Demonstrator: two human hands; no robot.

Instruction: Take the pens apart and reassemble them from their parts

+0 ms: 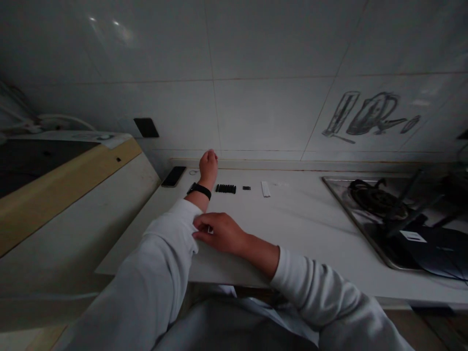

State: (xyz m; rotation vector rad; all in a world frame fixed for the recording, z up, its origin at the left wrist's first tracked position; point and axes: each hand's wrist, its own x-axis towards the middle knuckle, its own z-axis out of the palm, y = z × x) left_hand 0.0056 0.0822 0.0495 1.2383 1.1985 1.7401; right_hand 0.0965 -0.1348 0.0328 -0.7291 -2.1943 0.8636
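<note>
My left hand (208, 165) is raised over the back of the white countertop, its fingers curled into a loose fist with nothing showing in it. A black wristwatch (202, 190) is around that wrist. Just below, my right hand (221, 232) pinches the left sleeve (188, 222) of the light grey top at the forearm. Close to my left hand, on its right, lies a row of several small black pieces (225, 188). Further right are a small dark flat piece (246, 188), some white strips (265, 189) and tiny clear bits (281, 184), too small to name.
A phone (174, 176) and a small ring-like loop (193, 172) lie at the back left of the countertop (292, 224). A large white appliance or cabinet (95, 204) borders the left. On the right is a gas stove (380, 200) with a dark flat object (438, 248) over its front. A tiled wall (270, 117) rises behind.
</note>
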